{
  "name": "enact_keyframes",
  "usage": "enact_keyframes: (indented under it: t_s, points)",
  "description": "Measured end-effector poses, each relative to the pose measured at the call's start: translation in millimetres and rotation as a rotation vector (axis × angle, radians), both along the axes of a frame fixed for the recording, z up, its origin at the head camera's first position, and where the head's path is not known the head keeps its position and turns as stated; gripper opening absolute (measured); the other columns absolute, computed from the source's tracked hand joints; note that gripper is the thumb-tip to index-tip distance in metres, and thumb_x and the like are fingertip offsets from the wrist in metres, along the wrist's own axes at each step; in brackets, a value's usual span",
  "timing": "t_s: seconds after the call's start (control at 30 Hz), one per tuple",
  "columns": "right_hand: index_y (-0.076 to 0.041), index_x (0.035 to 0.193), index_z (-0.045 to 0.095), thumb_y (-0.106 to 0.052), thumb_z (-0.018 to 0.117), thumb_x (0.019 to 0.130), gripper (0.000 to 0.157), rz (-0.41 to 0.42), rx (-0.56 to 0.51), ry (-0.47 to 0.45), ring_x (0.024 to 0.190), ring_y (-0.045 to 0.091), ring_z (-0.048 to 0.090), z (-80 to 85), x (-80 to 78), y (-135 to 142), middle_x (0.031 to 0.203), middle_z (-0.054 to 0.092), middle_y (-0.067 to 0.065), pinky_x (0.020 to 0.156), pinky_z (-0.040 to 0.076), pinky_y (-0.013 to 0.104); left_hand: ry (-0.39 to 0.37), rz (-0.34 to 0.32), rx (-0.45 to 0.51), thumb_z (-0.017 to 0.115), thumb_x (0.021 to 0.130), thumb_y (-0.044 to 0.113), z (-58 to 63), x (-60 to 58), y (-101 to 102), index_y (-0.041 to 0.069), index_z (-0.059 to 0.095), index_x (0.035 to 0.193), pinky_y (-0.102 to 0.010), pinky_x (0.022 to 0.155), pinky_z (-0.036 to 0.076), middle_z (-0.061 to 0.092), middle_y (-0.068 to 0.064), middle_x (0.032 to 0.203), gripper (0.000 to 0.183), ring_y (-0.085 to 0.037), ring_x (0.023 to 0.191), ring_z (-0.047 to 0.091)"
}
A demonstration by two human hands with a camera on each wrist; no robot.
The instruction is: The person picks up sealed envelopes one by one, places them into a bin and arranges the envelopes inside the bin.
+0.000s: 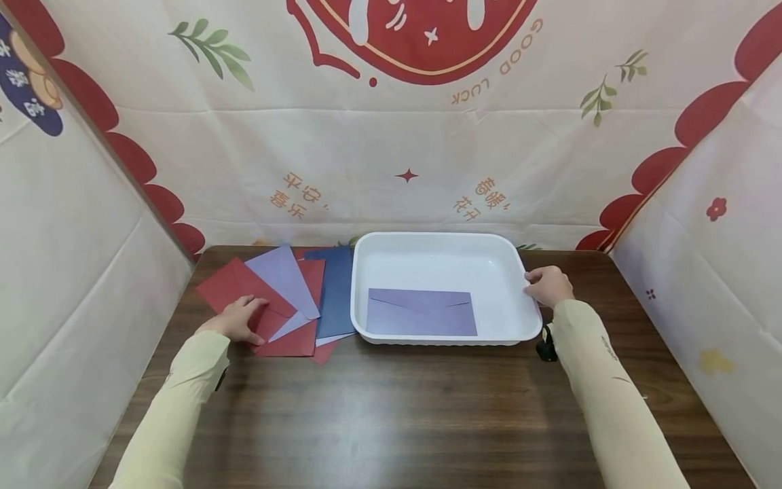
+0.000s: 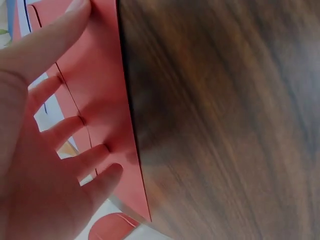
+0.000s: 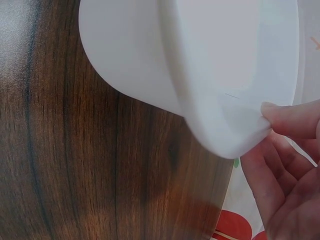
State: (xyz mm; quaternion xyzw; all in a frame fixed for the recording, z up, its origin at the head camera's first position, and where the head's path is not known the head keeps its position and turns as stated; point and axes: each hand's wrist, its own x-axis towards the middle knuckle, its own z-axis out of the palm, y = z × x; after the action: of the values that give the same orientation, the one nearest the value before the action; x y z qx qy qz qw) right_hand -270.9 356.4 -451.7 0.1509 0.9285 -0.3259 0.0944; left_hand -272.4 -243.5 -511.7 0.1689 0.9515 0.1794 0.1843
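Note:
My left hand [image 1: 237, 319] rests with spread fingers on a red envelope [image 1: 232, 282] at the left of the table. In the left wrist view, the fingertips touch that envelope near its flap, and the thumb [image 2: 50, 42] lies across it. Beneath and beside it, overlapping, are a lilac envelope [image 1: 282, 268], another red envelope [image 1: 299, 341] and a dark blue envelope [image 1: 336, 292]. With thumb and fingers, my right hand [image 1: 550, 286] pinches the right rim of a white plastic tray [image 1: 442, 236]. Flat inside the tray's front left part lies a purple envelope [image 1: 421, 314].
The dark wooden table [image 1: 391, 414] extends in front of the tray and envelopes. A printed white cloth [image 1: 366, 149] hangs behind the table, and similar cloth covers both sides. The blue envelope's right side meets the tray's left wall.

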Motion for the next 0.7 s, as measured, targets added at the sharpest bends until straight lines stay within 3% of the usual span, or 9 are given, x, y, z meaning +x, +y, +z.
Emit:
enact_keyframes:
  t_s: [0.37,0.53,0.7]
  points:
    - [0.01,0.124,0.048,-0.01,0.061,0.084,0.046,-0.013,0.004,-0.008,0.092,0.038,0.057,-3.2,-1.5,1.2,0.121,0.045,0.033,0.066,0.053,0.037,0.053,0.073,-0.022,0.073,0.071,0.041,-9.8,15.9,18.4,0.007,0.035,0.135,-0.068,0.082,0.031,0.024,-0.03,0.135,0.082,-0.052,0.114,0.027]
    - [0.009,0.124,0.048,-0.01,0.061,0.084,0.046,-0.018,0.003,-0.011,0.092,0.038,0.056,-3.0,-2.2,1.2,0.121,0.045,0.032,0.061,0.053,0.033,0.128,0.097,-0.011,0.072,0.07,0.046,-14.6,23.2,28.1,0.007,0.038,0.132,-0.065,0.082,0.033,0.029,-0.029,0.13,0.081,-0.05,0.112,0.027]
    - [0.008,0.125,0.048,-0.011,0.061,0.084,0.046,-0.013,0.003,-0.009,0.093,0.039,0.055,-2.5,-2.9,1.7,0.122,0.045,0.032,0.064,0.053,0.035,0.192,0.124,0.0,0.07,0.071,0.049,-19.9,29.0,42.2,0.004,0.039,0.131,-0.063,0.087,0.034,0.031,-0.03,0.125,0.082,-0.053,0.117,0.019]
